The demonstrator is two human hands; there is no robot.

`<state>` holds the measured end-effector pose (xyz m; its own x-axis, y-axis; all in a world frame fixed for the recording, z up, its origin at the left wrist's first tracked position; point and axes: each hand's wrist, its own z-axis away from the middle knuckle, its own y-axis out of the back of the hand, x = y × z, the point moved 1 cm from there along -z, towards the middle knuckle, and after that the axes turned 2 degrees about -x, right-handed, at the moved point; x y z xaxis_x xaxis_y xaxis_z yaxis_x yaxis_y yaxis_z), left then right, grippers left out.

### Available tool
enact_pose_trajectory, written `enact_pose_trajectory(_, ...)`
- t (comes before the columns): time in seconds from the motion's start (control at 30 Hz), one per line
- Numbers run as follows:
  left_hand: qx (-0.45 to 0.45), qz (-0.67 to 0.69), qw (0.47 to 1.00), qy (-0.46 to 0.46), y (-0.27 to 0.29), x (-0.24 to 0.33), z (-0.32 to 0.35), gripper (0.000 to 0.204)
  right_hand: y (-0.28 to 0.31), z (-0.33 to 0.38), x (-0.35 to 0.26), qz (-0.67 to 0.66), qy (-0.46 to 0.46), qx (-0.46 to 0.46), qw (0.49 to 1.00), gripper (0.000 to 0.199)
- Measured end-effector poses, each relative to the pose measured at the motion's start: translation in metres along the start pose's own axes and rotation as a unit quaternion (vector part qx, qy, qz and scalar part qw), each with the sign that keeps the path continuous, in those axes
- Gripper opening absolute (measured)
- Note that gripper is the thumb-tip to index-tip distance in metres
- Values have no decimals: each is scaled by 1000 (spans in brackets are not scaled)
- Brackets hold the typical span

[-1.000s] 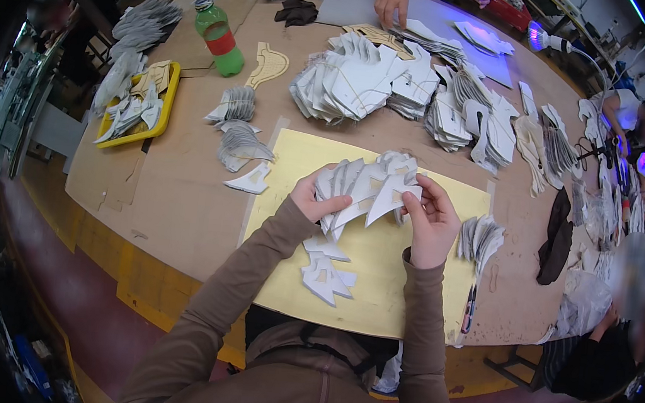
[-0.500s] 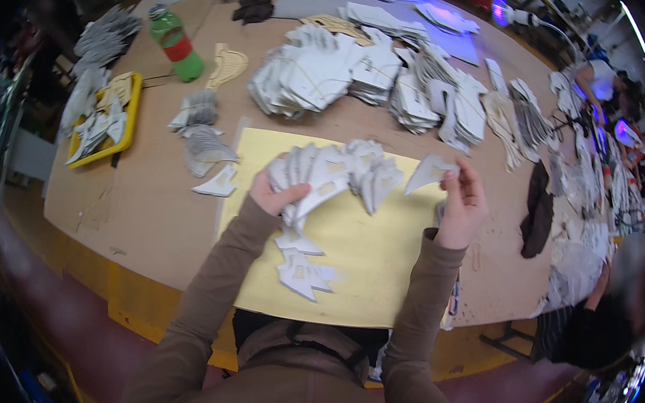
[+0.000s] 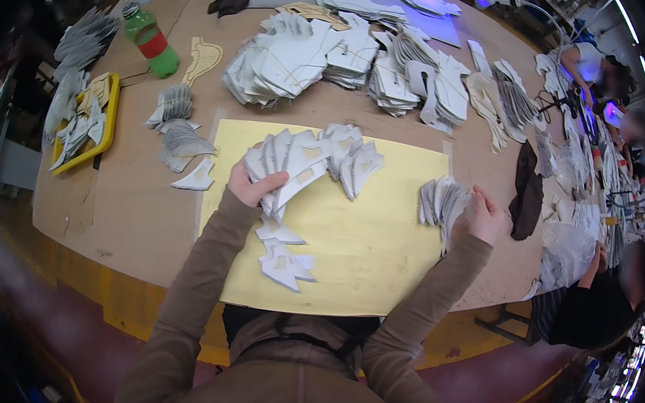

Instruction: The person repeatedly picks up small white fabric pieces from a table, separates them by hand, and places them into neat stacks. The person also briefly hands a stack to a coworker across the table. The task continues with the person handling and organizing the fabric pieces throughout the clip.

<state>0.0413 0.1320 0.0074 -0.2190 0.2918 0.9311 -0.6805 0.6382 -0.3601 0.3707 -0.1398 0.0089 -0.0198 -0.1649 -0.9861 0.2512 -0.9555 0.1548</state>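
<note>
My left hand [image 3: 250,186] grips a fanned stack of grey cut pieces [image 3: 311,160] above the yellow mat [image 3: 381,238]. Several loose grey pieces [image 3: 282,258] lie on the mat just below that hand. My right hand [image 3: 484,217] is at the mat's right edge, closed on a smaller bundle of grey pieces [image 3: 439,201]. Both forearms wear brown sleeves.
Large piles of grey and white cut pieces [image 3: 305,56] fill the far half of the table. A green bottle [image 3: 152,37] and a yellow tray [image 3: 86,120] of pieces stand at the left. Small fanned stacks [image 3: 177,141] lie left of the mat. Another person [image 3: 608,299] sits at the right.
My right hand has left the fanned stack and moved right to the mat's edge, onto a separate bundle. My left hand still holds the fan.
</note>
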Motion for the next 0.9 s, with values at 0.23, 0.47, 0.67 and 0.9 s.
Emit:
enact_pose_trajectory(0.23, -43, -58, 997, -3, -7, 1, 3, 59, -83, 50, -51, 20, 215, -19, 976, 17)
enact_pose_trajectory(0.47, -90, -48, 993, 57, -14, 8, 6, 57, -171, 150, -54, -88, 84, -358, 926, 18)
enact_pose_trajectory(0.67, -143, -100, 984, 37, -16, 5, 10, 83, -171, 151, -48, -137, -16, -381, 914, 19)
enact_pose_trajectory(0.9, -147, -113, 980, 75, -16, 7, 10, 87, -167, 142, -43, -127, 45, -331, 934, 23)
